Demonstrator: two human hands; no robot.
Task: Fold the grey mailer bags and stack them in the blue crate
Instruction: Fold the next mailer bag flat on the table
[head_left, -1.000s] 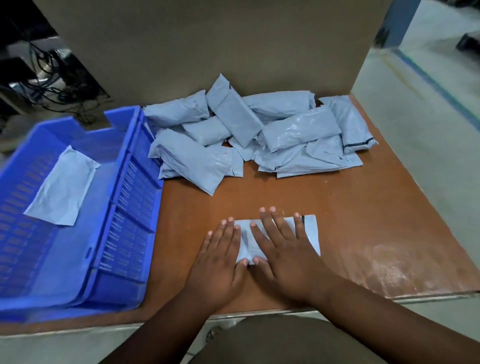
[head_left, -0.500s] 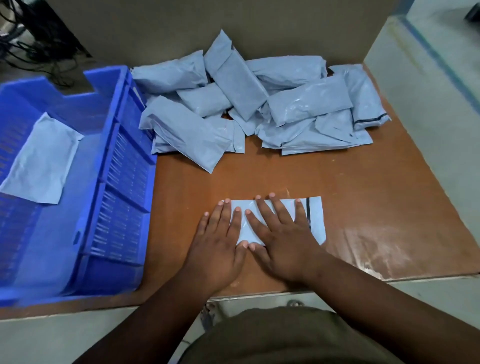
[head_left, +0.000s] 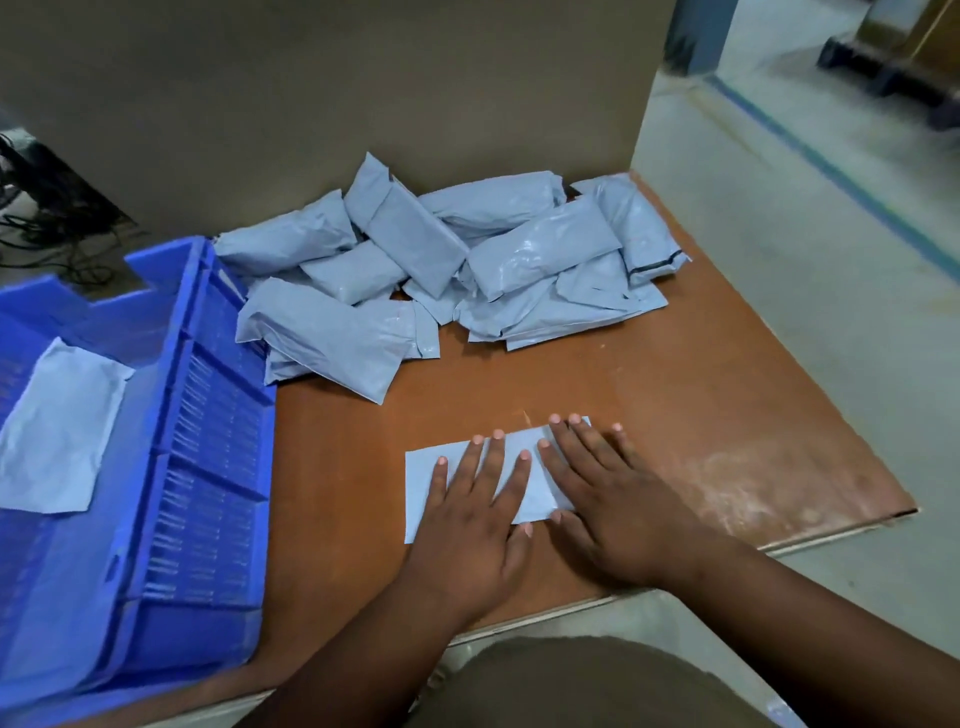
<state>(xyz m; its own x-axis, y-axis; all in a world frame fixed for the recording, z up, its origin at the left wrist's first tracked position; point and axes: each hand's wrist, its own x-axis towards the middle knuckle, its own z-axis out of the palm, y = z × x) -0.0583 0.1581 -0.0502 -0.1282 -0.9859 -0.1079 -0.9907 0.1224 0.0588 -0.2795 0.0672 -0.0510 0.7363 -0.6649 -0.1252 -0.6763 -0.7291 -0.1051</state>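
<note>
Flat folded grey plastic mailer (head_left: 530, 488) at 6 o'clock on brown table (head_left: 675, 395). Left hand (head_left: 475, 525), right hand (head_left: 610, 504) both flat, fingers straight, pressing. Sweep outward to crease; blue plastic crate (head_left: 208, 415) at 9 o'clock.

Bare forearms with no sleeves in view, and an olive-brown garment (head_left: 587, 686) below them

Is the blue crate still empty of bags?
No, one flattened grey bag already lies inside the blue crate, on its floor at the left side.
</note>
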